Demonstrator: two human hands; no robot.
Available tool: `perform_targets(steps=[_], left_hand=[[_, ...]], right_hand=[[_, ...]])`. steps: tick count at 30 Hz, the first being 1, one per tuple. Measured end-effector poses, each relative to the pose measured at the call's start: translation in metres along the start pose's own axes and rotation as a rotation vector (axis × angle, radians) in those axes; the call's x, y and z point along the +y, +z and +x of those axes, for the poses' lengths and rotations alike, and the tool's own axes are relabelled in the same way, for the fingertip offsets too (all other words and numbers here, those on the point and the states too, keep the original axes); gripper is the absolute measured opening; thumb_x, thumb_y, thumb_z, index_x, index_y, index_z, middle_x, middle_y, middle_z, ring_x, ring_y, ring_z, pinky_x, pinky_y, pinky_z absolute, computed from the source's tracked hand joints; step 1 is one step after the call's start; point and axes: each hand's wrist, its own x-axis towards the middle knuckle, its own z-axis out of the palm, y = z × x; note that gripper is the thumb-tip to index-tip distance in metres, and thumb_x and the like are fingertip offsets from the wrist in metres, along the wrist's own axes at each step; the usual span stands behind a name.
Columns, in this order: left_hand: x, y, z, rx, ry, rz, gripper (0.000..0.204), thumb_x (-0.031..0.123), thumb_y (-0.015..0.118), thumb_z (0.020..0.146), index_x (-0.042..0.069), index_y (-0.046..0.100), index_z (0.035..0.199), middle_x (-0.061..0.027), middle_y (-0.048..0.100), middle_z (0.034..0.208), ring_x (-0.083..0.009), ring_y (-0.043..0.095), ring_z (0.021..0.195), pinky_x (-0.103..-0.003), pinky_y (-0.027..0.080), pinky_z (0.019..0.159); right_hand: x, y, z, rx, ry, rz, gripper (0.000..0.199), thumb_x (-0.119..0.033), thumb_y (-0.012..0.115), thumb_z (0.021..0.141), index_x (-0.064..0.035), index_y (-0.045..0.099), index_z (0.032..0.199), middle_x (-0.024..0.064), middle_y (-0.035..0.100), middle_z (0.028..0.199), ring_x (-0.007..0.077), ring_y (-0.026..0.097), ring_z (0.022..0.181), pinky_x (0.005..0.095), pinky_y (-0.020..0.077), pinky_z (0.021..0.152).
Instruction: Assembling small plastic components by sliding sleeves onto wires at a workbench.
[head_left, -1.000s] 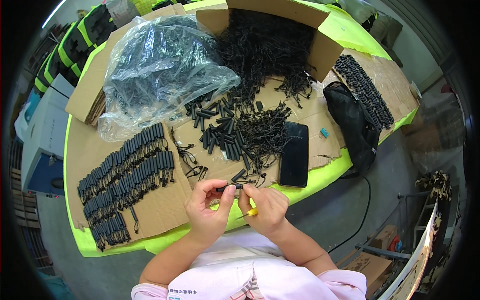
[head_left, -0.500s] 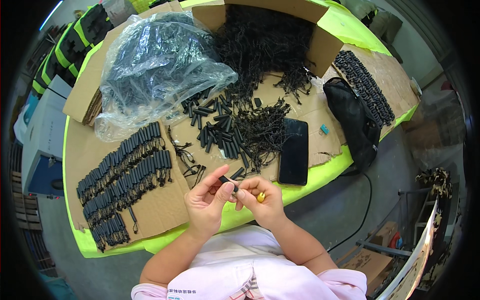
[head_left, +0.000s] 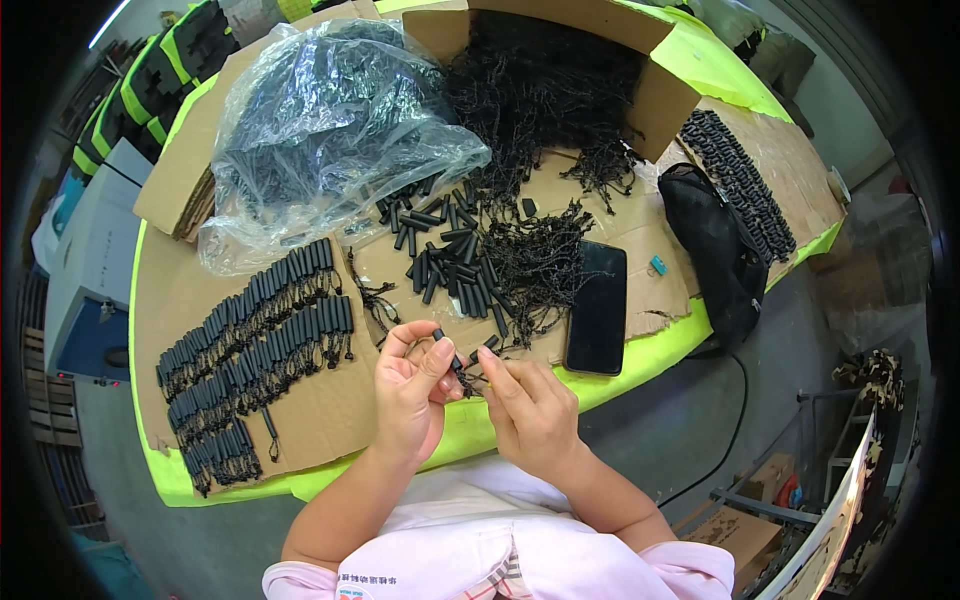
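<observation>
My left hand [head_left: 411, 385] pinches a short black tube [head_left: 447, 347] between thumb and fingers, near the table's front edge. Dark cord [head_left: 466, 382] hangs from the tube's lower end, between my two hands. My right hand [head_left: 535, 405] is close beside it, fingers bent together; what they hold, if anything, is hidden. Just beyond its fingertips shows another black tube [head_left: 486, 347]. Past my hands lie a pile of loose black tubes [head_left: 455, 262] and a tangle of black cord loops [head_left: 537, 262].
Finished tubes with loops [head_left: 265, 345] lie in rows on cardboard at left. A phone [head_left: 597, 310], a black pouch [head_left: 712, 250] and a teal clip [head_left: 657, 265] are to the right. Behind stand a clear plastic bag [head_left: 335, 120] and a carton of black cords [head_left: 672, 105].
My right fingers have drawn slightly away from the tube, and its cord now shows. The yellow piece seen in my right hand is out of sight. The table view has shifted slightly right.
</observation>
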Motion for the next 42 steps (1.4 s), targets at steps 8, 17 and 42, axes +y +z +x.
perform_targets(steps=[8,17,42], left_hand=[[-0.013,0.000,-0.005,0.016,0.267,0.241,0.026,0.006,0.063,0.081,0.004,0.045,0.100,-0.0032,0.051,0.075,-0.0068,0.050,0.059,-0.020,0.048,0.049],[0.017,-0.033,-0.014,0.113,0.435,0.533,0.024,0.001,0.064,0.078,0.005,0.048,0.096,-0.0012,0.050,0.079,-0.0052,0.049,0.067,-0.018,0.045,0.053],[0.013,-0.032,0.078,-0.040,0.811,1.782,0.019,0.007,0.062,0.074,0.002,0.058,0.092,-0.0145,0.058,0.081,-0.0299,0.056,0.062,-0.036,0.045,0.058]], right_hand=[[-0.001,0.010,-0.001,0.101,-0.045,-0.170,0.044,-0.001,0.062,0.066,-0.0028,0.057,0.109,0.0052,0.056,0.077,0.0188,0.052,0.059,0.0286,0.0439,0.049],[0.009,0.004,0.005,-0.048,0.064,0.014,0.037,-0.009,0.065,0.068,-0.0054,0.058,0.104,0.0055,0.053,0.071,0.0205,0.054,0.054,0.0297,0.0444,0.047],[0.044,-0.014,0.048,0.256,0.713,1.079,0.008,-0.007,0.056,0.084,-0.0036,0.052,0.090,0.0075,0.062,0.071,0.0004,0.039,0.044,0.0141,0.0301,0.040]])
